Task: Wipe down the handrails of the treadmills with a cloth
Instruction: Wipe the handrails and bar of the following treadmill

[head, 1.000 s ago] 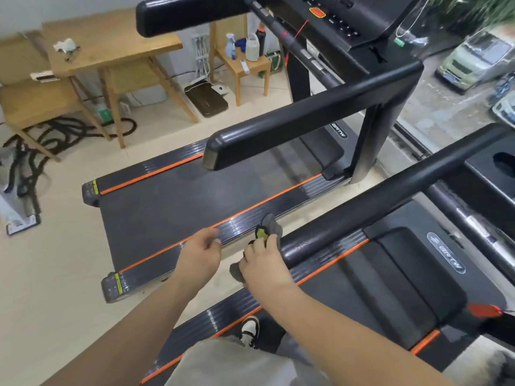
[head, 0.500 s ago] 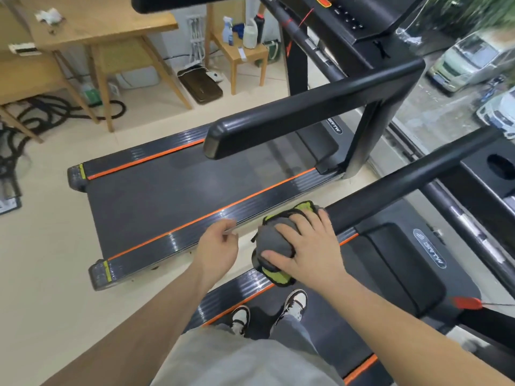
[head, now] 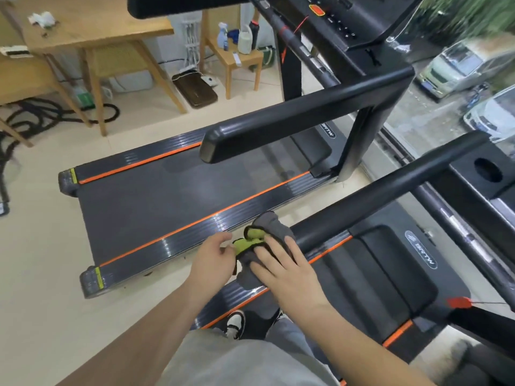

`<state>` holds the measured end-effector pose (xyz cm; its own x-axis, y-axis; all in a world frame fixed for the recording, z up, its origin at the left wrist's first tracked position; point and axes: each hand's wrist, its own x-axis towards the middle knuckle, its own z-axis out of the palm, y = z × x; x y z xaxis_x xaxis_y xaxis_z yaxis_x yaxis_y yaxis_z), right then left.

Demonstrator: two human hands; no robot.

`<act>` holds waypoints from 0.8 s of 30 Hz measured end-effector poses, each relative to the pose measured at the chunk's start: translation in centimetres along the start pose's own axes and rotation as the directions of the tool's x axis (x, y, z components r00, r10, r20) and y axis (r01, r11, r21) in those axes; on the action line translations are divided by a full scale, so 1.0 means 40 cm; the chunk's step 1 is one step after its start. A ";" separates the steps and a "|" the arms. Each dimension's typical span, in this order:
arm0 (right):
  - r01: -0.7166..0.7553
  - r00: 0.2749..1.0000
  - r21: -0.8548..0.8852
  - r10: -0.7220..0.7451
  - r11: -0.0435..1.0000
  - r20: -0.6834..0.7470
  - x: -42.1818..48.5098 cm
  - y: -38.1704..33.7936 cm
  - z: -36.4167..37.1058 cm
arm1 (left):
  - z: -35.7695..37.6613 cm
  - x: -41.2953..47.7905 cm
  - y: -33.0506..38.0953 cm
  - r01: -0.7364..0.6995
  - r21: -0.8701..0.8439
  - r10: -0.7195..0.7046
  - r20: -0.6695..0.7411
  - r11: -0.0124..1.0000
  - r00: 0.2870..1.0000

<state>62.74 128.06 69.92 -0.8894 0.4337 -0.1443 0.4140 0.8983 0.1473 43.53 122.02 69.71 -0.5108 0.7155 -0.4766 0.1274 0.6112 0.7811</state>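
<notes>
The right hand [head: 281, 266] lies flat on the grey, green-trimmed cloth [head: 267, 224], fingers straight and spread, pressing it down so the fabric wraps over the near end of the handrail [head: 376, 196] of the closer treadmill [head: 390, 274]. A flat palm likely suits this: it keeps a wide patch of cloth against the rounded bar.

Just beside it, the left hand [head: 211, 254] sits at the cloth's green edge with fingers loosely curled, probably steadying or gathering the loose fold. Whether it actually pinches the trim, I cannot tell.

The rail runs away bare from the cloth toward the console, so most of its length seems unwiped.

Beyond, a 2nd treadmill [head: 167, 201] shows its own handrail [head: 292, 123], untouched by either hand. Farther off stand a wooden table [head: 92, 26] and a stool [head: 242, 58] carrying bottles [head: 223, 37].
</notes>
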 end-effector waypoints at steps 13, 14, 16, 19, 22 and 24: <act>-0.385 0.395 0.912 0.867 -0.145 0.304 0.022 -0.022 -0.038 | 0.173 0.038 0.229 -0.619 0.318 0.581 0.217 0.718 0.784; -0.348 0.402 0.913 0.846 -0.211 0.349 0.024 -0.045 -0.041 | 0.180 0.044 0.238 -0.625 0.315 0.584 0.224 0.714 0.780; -0.313 0.388 0.872 0.787 -0.377 0.480 0.034 -0.039 -0.033 | 0.193 0.060 0.256 -0.623 0.320 0.572 0.248 0.714 0.782; -0.312 0.275 0.778 0.732 -0.545 0.623 0.057 0.069 -0.026 | 0.221 0.075 0.280 -0.615 0.332 0.545 0.286 0.715 0.788; -0.262 0.151 0.745 0.736 -0.614 0.660 0.075 0.229 -0.032 | 0.256 0.082 0.306 -0.603 0.341 0.526 0.297 0.721 0.797; -0.259 0.074 0.716 0.725 -0.649 0.684 0.075 0.355 -0.037 | 0.277 0.087 0.322 -0.599 0.342 0.525 0.291 0.724 0.800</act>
<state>65.66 142.03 73.01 0.3671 0.7325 -0.5733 0.0999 -0.6438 -0.7586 52.82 136.14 73.62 -0.0940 0.9916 -0.0887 0.6894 0.1291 0.7128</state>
